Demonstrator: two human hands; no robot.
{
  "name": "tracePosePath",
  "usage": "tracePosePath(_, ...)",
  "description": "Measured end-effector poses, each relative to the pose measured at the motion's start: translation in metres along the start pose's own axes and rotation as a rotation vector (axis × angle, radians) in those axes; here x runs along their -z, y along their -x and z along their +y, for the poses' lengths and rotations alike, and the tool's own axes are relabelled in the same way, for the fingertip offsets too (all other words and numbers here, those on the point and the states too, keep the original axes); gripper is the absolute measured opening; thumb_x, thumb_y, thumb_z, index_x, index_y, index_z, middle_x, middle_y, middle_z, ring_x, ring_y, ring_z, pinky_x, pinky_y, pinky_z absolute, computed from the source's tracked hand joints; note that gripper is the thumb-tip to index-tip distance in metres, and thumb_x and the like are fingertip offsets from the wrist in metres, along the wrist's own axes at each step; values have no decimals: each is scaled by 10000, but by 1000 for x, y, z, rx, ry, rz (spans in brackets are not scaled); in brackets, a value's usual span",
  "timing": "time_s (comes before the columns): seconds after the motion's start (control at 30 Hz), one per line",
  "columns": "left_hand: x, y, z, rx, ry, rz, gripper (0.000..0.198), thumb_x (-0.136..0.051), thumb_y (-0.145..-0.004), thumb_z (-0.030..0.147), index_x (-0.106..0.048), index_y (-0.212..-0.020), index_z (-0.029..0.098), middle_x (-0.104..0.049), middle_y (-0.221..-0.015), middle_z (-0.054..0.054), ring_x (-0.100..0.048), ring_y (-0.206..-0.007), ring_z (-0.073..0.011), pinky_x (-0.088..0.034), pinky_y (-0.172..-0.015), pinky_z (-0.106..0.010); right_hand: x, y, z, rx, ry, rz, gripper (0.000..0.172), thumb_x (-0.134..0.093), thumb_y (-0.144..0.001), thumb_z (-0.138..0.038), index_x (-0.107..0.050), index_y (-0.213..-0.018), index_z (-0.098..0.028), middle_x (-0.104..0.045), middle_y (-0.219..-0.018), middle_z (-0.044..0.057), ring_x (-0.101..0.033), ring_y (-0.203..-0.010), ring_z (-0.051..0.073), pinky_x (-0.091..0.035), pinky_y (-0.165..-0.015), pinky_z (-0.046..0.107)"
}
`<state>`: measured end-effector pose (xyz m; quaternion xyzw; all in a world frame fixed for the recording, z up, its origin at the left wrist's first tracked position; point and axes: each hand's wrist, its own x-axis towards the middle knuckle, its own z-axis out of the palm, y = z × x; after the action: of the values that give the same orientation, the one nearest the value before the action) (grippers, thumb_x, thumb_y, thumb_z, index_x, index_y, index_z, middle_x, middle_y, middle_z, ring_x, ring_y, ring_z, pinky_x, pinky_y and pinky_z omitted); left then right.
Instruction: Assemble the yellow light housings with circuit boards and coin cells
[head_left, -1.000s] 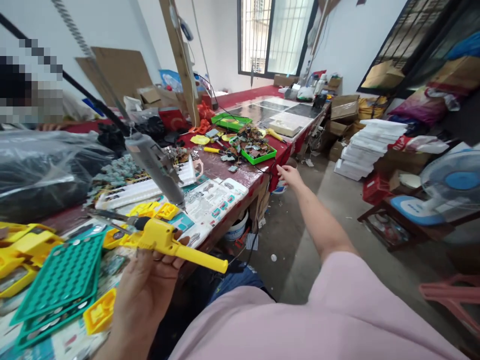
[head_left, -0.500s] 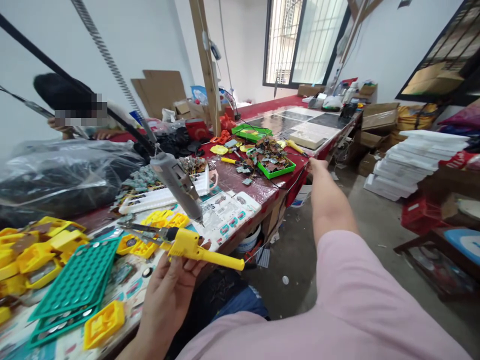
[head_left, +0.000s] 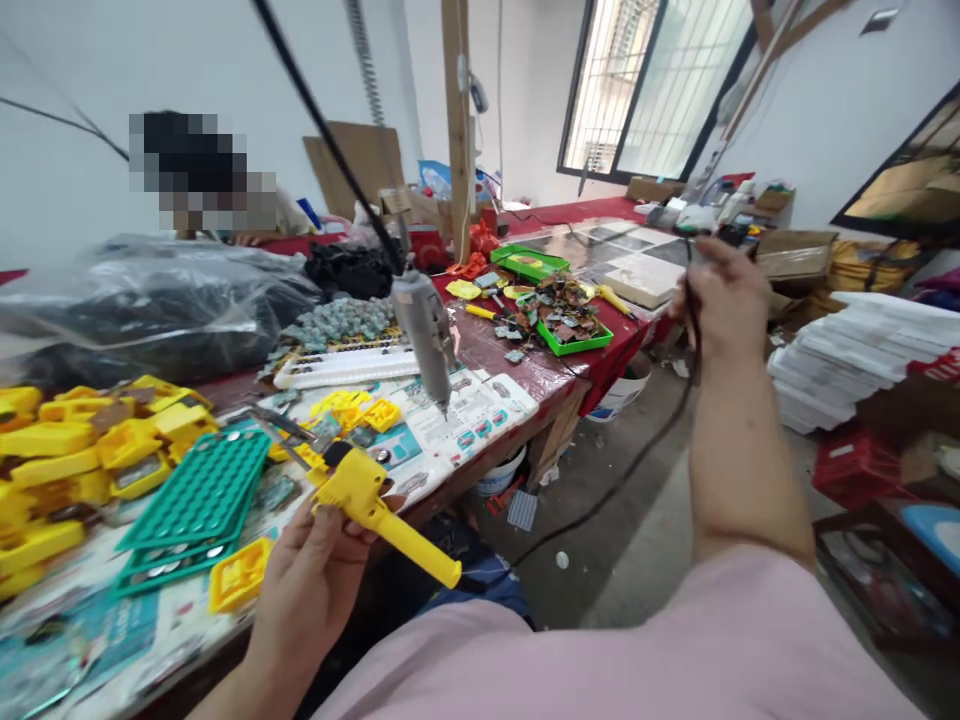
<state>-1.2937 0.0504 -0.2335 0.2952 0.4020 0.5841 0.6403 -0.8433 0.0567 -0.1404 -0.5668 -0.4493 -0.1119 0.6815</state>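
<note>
My left hand [head_left: 319, 560] grips a yellow gun-shaped tool [head_left: 364, 490] with a black collar and a long metal front pointing over the table. A black cord [head_left: 630, 463] runs from near the tool's handle end up to my right hand [head_left: 726, 290]. That hand is raised at the right, its fingers closed round the cord. Left of the tool lie stacked green trays [head_left: 199, 490] with round metal pieces and a yellow plastic casing [head_left: 240, 575]. A grey electric screwdriver [head_left: 424, 330] hangs tip down beyond the tool.
Many yellow casings [head_left: 52, 440] are heaped at the left. Behind the screwdriver are a white rack [head_left: 349, 367] and a bag of dark parts [head_left: 150, 310]. A green tray [head_left: 577, 345] holds wired parts. Across the table sits another person [head_left: 262, 210]. White foam sheets [head_left: 862, 350] are stacked at the right.
My right hand has come up and away from the table edge, lifting the black cord off it. The yellow tool has tilted, its handle end lower. The view has turned slightly left.
</note>
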Motion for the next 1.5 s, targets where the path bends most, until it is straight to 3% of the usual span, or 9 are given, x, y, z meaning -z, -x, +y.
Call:
tracePosePath(0.17,21,3,9,46,31,-49,474,-977,-414,437,-731,-737,192,-745,-698,-13,-693,-559,-159,-544,-489,-182,28,121,-16,-135,300,-199,375,-651,-801,-387,-690,-1110,-178,-659,-697,4,-619,-546,129,-547,-609,316)
tracePosePath(0.3,31,7,3,89,142,-110,380,-919,-577,378,-708,-820,178,-765,-793,-41,-719,-616,-184,-576,-556,-248,25,202,-43,167,536,-351,250,-643,-845,-425,-743,-939,-217,-744,-962,102,-706,-935,250,-553,-923,483)
tracePosePath(0.5,37,0,-8,89,255,-337,455,-816,-716,467,-632,-1025,188,-740,-1027,-75,-736,-942,-242,-545,-875,-380,-35,317,-114,-41,-346,-1397,229,-561,-936,-250,-716,-1090,-319,-761,-846,5,-729,-734,142,-597,-653,247)
tracePosePath(0.6,34,-4,-14,9,271,-341,536,-810,-686,576,-641,-996,172,-720,-1000,-61,-689,-964,-204,-492,-917,-341,-84,356,-130,-315,-401,-1218,448,-529,-953,-436,-531,-1373,-279,-744,-920,55,-695,-638,152,-596,-593,293)
tracePosePath(0.73,28,-4,-18,21,253,-318,570,-806,-665,618,-687,-994,167,-690,-952,-33,-608,-898,-154,-461,-837,-284,-151,355,-136,-111,-494,-540,673,-535,-854,-693,-453,-1388,-292,-570,-775,-11,-574,-537,145,-510,-498,296)
tracePosePath(0.93,22,-14,-11,9,286,-413,418,-760,-737,546,-736,-923,172,-720,-991,-42,-621,-1053,-209,-448,-988,-336,-218,320,-151,113,-454,-77,603,-392,-865,-721,-579,-1166,-234,-499,-805,48,-628,-735,239,-523,-616,396)
tracePosePath(1.13,97,-6,24,8,-277,-481,522,-756,-760,342,-672,-1260,221,-719,-1170,-95,-687,-994,-228,-504,-909,-357,-220,291,-159,2,-363,-123,448,-355,-943,-477,-708,-882,-208,-583,-725,72,-553,-613,182,-433,-547,350)
tracePosePath(1.33,215,-24,80,-369,-1081,147,243,-781,-719,191,-782,-958,230,-732,-1063,-52,-553,-1159,-249,-223,-1206,-440,-213,267,-126,-402,-449,-522,497,-406,-858,-704,-667,-836,-282,-521,-762,42,-522,-557,140,-384,-438,281)
tracePosePath(1.5,233,-50,73,-223,-973,187,293,-847,-551,-8,-739,-621,255,-733,-943,-22,-524,-1239,-230,-96,-1252,-345,-227,283,-121,-348,-578,-474,395,-603,-772,-645,-670,-923,-286,-531,-834,12,-535,-616,110,-401,-486,236)
